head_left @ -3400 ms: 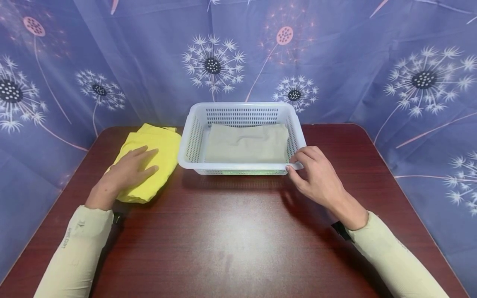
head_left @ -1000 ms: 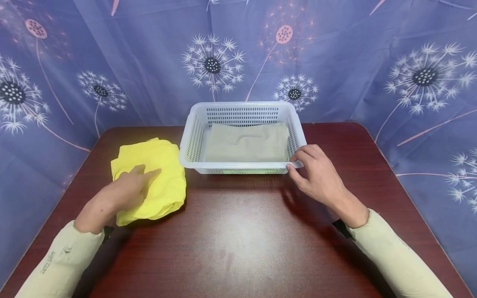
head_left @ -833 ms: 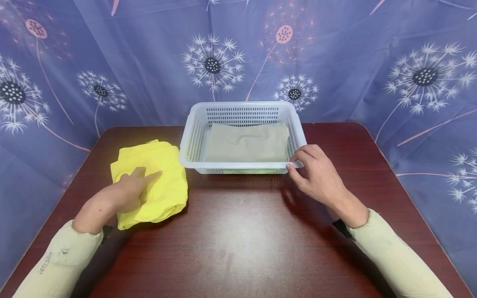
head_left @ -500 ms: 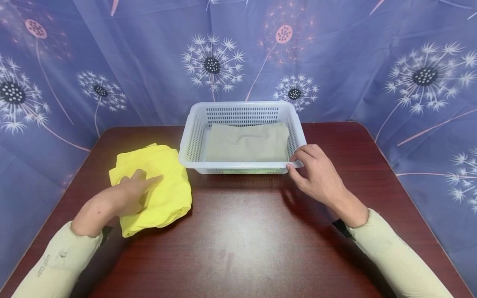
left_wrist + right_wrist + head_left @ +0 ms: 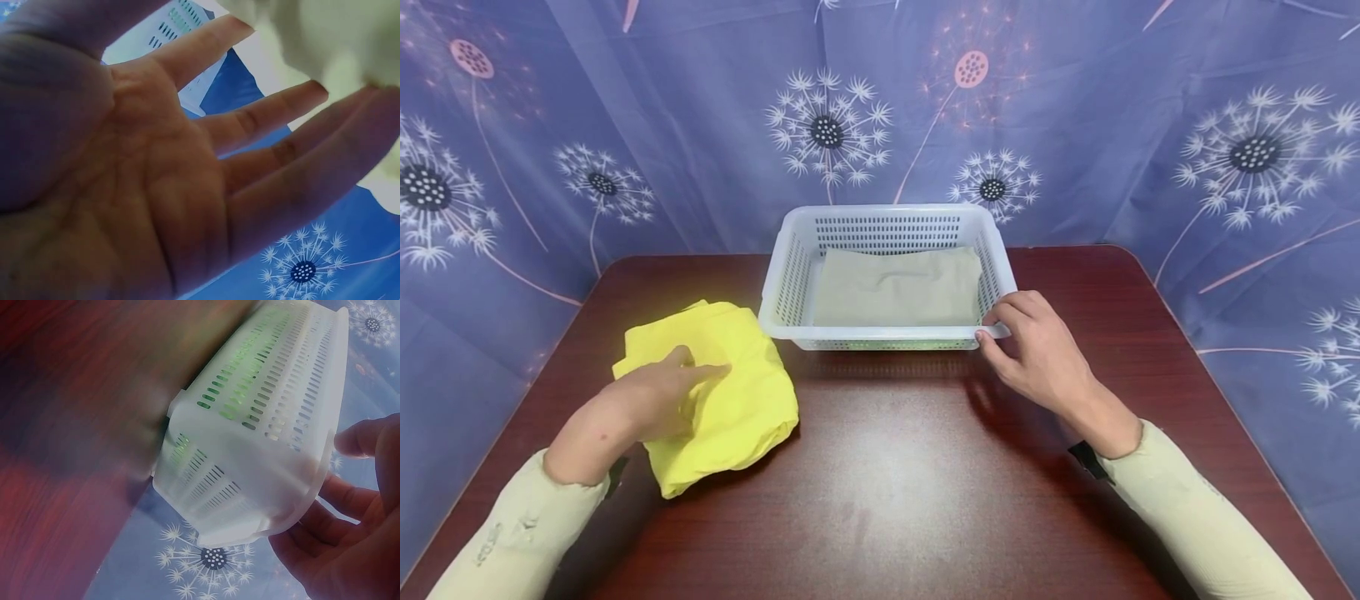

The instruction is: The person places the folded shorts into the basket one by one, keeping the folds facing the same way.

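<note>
A folded yellow cloth (image 5: 741,408) lies on the left part of the table. My left hand (image 5: 651,396) is over its near left part, with the fingertips on the fabric. In the left wrist view, the fingers of that hand (image 5: 169,162) reach out nearly straight to the cloth (image 5: 350,44), which looks pale there. A white perforated plastic basket (image 5: 887,334) stands at the back middle, holding a folded greyish-beige cloth (image 5: 895,292). My right hand (image 5: 1041,354) pinches the front right corner of the basket's rim between thumb and fingers, also visible in the right wrist view.
Everything rests on a dark red wooden table (image 5: 887,500) with rounded back corners. A blue curtain (image 5: 700,100) with dandelion prints hangs behind and along both sides. Something green (image 5: 250,375) shows through the basket's slots in the right wrist view.
The yellow cloth has moved nearer to me from the back left of the table and turned somewhat, with my left hand on it. My right hand and the basket have stayed in place.
</note>
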